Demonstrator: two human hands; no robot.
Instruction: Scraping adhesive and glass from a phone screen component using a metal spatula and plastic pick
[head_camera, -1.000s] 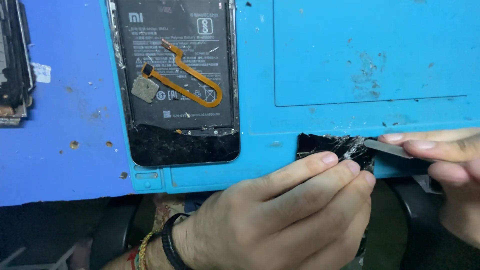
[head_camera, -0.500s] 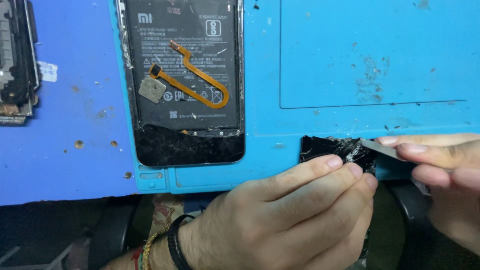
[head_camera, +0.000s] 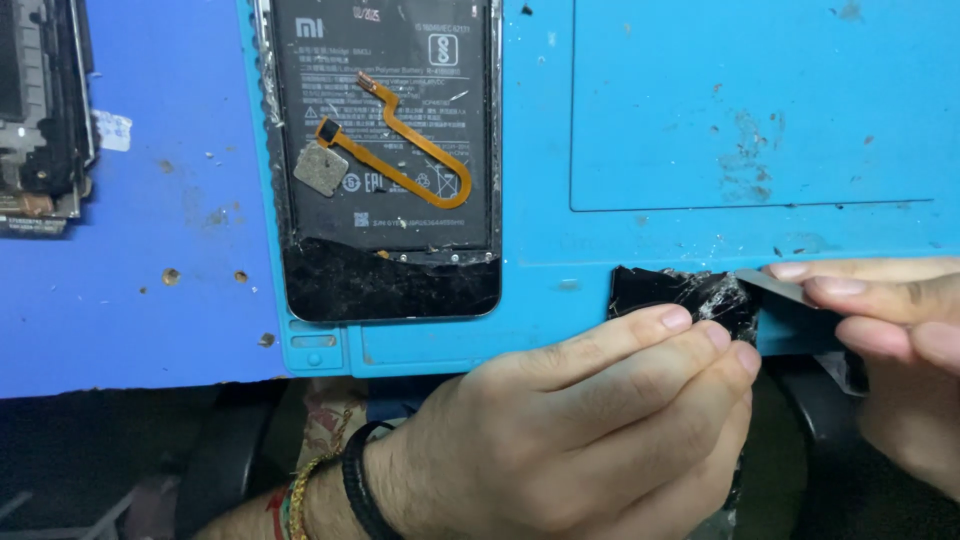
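Observation:
My left hand (head_camera: 590, 430) grips a black, cracked piece of phone glass (head_camera: 665, 290) at the front edge of the light blue work mat (head_camera: 650, 130), fingers curled over it. My right hand (head_camera: 890, 350) pinches a thin grey metal blade (head_camera: 775, 288) whose tip touches the shattered right end of that piece. To the left on the mat lies an opened phone (head_camera: 385, 160) with its black battery showing, an orange flex cable (head_camera: 410, 165) looping across it and cracked black glass along its lower end.
A darker blue surface (head_camera: 160, 200) lies left of the mat, with specks of debris. A dismantled phone frame (head_camera: 40, 110) sits at the far left edge. Below the table edge it is dark; I wear bracelets and a black band on my left wrist (head_camera: 340, 485).
The view has shifted slightly, so everything sits a little further right and lower in the frame. Both hands stay on the black piece with the blade at the same spot.

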